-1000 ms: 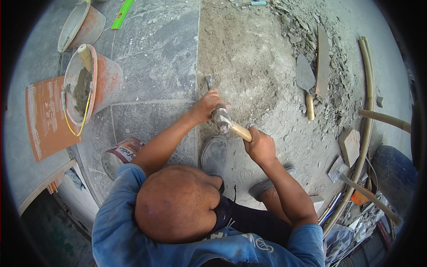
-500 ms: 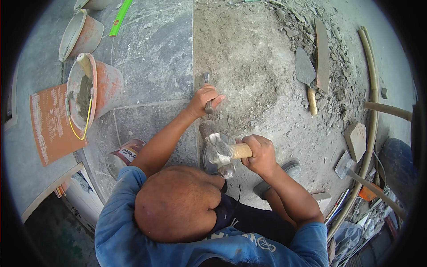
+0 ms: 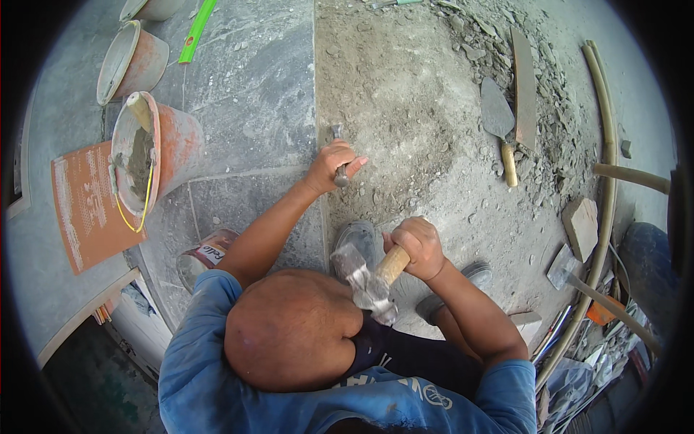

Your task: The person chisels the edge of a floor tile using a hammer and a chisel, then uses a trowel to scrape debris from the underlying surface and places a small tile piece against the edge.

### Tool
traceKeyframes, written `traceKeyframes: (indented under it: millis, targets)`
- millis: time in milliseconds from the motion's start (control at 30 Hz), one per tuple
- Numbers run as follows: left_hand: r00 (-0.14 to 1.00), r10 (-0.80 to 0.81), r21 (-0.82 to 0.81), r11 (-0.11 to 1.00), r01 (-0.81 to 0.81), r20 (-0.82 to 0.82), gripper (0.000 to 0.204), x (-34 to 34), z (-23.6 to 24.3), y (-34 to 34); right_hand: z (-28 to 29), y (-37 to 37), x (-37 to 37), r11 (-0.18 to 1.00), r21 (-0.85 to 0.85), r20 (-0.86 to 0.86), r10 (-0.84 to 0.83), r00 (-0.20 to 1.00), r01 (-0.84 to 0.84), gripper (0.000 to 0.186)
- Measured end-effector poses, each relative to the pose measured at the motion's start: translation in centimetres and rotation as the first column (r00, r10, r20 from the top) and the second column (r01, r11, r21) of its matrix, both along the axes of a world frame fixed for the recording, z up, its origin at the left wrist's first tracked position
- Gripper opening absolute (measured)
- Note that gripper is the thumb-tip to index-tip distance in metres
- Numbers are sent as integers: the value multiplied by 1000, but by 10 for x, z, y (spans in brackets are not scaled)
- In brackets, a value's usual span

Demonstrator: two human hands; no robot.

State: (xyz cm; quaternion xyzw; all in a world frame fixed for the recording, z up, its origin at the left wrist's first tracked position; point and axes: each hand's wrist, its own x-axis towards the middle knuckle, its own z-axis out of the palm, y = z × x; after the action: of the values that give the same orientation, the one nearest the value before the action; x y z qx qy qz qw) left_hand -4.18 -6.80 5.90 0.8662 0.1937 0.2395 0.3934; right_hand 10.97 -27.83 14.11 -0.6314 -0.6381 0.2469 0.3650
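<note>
Head view: gray tiles (image 3: 246, 101) lie laid at left, my left hand (image 3: 332, 166) wraps the chisel (image 3: 341, 176) just beside their edge, the hammer (image 3: 369, 288), clear of it, sits gripped in my right hand (image 3: 418, 247), and rubble-strewn ground (image 3: 394, 87) lies untiled.

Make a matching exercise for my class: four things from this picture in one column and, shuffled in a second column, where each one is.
Things
1. Chisel
2. Hammer
3. Pointed trowel
4. Green bar

Places
A. On the grey tiles
B. Gripped in the right hand
C. Lying beside a long brown strip
D. Gripped in the left hand

Right pairs: 1-D, 2-B, 3-C, 4-A
</note>
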Motion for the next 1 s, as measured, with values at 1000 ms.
traceKeyframes:
  millis: [1000]
  targets:
    - [789, -574, 2, 808, 589, -220, 36, 54, 128, -32, -68, -127, 185, 829, -505, 485, 42, 874, 240, 16]
